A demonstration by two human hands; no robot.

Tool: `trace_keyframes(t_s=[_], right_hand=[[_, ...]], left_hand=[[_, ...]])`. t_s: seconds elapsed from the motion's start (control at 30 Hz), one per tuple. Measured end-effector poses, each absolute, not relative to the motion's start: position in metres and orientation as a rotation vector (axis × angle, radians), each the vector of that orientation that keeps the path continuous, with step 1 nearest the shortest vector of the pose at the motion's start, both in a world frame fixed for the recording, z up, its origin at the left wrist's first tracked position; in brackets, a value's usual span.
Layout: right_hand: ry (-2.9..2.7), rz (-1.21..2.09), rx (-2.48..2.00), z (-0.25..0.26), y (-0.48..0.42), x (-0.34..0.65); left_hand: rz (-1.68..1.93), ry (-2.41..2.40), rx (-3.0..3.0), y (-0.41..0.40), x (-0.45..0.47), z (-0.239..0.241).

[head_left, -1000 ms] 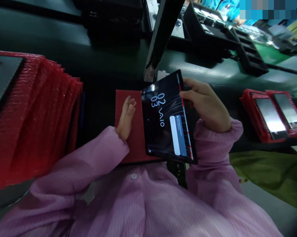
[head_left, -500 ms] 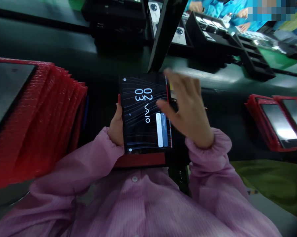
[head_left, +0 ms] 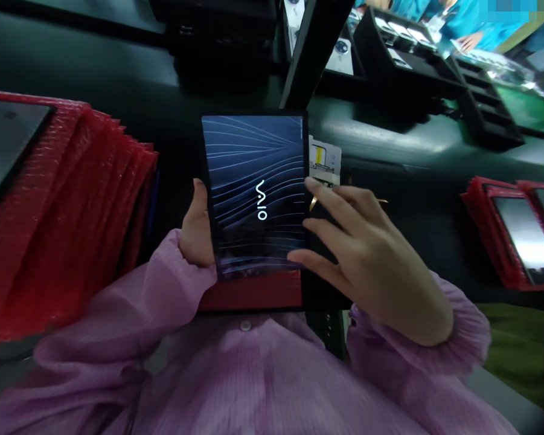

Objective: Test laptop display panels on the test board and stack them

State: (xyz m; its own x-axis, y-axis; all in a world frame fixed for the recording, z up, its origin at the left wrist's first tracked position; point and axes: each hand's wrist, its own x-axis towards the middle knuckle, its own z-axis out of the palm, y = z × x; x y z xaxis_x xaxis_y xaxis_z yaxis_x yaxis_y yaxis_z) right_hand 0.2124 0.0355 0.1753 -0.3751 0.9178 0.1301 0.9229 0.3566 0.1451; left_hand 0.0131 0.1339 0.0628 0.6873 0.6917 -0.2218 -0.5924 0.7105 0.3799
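A tablet (head_left: 256,163) with a lit screen showing a wave pattern and sideways VAIO lettering lies before my body. My left hand (head_left: 197,229) holds it by its left edge, thumb up alongside the frame and the other fingers hidden below. At the right edge is my right hand (head_left: 366,254), fingers spread, thumb over the screen's lower right corner; whether the fingertips touch the glass I cannot tell. Under the tablet's near end shows a flat red piece (head_left: 253,293). A white card with a yellow patch (head_left: 325,158) sits just right of the tablet.
Red bubble-wrap pouches (head_left: 72,229) are stacked at left, a dark-screened device on top. More red pouches with devices (head_left: 520,232) lie at right. A dark post (head_left: 314,57) rises behind the tablet. Black trays (head_left: 412,54) stand beyond it, near people in blue sleeves.
The clock and notification panels have gone from the screen, leaving the wave pattern and lettering. My right hand has moved down and right, from above the tablet's far right corner to its right edge.
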Motion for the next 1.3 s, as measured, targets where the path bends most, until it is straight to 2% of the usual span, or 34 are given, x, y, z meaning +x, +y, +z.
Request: trace_keyframes(t_s=[0.13, 0.3, 0.47, 0.67, 0.87, 0.97, 1.3], right_hand=[[-2.739, -0.224, -1.395, 0.163, 0.038, 0.200], [-2.779, -0.136, -1.337, 0.156, 0.041, 0.197], [-2.407, -0.236, -1.444, 0.159, 0.048, 0.200], [-2.380, -0.216, -1.713, 0.129, 0.066, 0.186], [-2.369, -0.526, -1.722, 0.108, 0.067, 0.175], [-2.384, -0.572, -1.632, 0.112, 0.064, 0.175], [-2.514, -0.237, -1.565, 0.158, 0.036, 0.195]], left_hand=[[0.581, 0.101, 0.294, 0.129, 0.017, 0.071], [0.518, 0.015, 0.305, 0.127, 0.020, 0.075], [0.627, 0.229, 0.285, 0.125, 0.018, 0.062], [0.793, 0.463, 0.288, 0.116, 0.027, 0.060], [0.795, 0.597, 0.178, 0.120, 0.031, 0.067], [0.747, 0.523, 0.175, 0.124, 0.027, 0.064], [0.550, 0.291, 0.156, 0.127, 0.016, 0.055]])
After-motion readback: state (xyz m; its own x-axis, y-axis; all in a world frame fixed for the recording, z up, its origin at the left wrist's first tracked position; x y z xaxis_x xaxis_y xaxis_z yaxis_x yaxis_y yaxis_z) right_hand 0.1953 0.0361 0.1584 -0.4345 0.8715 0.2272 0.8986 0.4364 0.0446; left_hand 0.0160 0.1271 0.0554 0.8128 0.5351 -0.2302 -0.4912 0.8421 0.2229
